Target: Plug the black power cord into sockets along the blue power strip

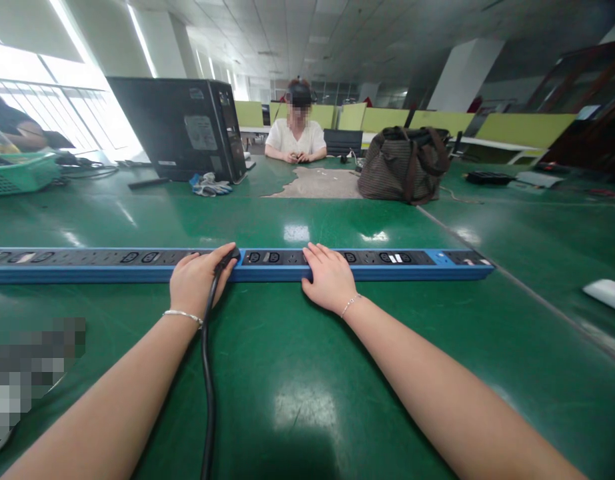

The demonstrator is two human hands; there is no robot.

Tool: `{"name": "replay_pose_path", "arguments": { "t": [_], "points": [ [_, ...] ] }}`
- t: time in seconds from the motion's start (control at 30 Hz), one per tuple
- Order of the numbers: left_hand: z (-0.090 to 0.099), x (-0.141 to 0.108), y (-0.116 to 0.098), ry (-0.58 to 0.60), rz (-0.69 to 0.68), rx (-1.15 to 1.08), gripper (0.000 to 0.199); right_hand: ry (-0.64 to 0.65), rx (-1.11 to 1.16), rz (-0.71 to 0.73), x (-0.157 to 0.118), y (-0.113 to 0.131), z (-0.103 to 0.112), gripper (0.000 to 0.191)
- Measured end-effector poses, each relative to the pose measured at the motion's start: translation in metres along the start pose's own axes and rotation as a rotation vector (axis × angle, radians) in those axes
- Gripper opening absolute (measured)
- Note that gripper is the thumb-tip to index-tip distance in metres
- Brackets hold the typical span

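A long blue power strip with black sockets lies across the green table. My left hand rests at the strip, left of its middle, its thumb and fingers closed round a black plug. From that plug a thick black cable runs down towards the bottom edge of the view. Farther right, my right hand lies over the strip, fingers stretched across its top and thumb against the front side.
Behind the strip stand a black computer case, gloves and a brown bag. A green basket is at the far left. Across the table sits a person; another person's arm shows at far left. A white object lies right.
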State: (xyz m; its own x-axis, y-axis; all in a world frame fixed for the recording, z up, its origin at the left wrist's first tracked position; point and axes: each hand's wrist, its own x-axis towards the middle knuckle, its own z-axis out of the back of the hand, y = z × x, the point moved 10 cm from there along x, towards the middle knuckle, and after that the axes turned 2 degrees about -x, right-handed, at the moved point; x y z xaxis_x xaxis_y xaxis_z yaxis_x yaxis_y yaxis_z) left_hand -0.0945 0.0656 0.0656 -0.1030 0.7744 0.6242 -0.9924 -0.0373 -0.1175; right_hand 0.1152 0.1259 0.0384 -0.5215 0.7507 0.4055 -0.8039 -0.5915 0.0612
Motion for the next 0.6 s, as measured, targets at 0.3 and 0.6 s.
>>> {"name": "replay_pose_path", "arguments": {
  "t": [0.3,0.6],
  "points": [
    [0.005,0.0,0.014,-0.025,0.153,-0.1,0.043,-0.001,0.007,0.001,0.0,0.0,0.0,0.06],
    [0.014,-0.002,0.005,-0.083,0.224,-0.303,0.04,-0.019,0.016,0.006,0.0,0.0,0.001,0.06]
  ]
}}
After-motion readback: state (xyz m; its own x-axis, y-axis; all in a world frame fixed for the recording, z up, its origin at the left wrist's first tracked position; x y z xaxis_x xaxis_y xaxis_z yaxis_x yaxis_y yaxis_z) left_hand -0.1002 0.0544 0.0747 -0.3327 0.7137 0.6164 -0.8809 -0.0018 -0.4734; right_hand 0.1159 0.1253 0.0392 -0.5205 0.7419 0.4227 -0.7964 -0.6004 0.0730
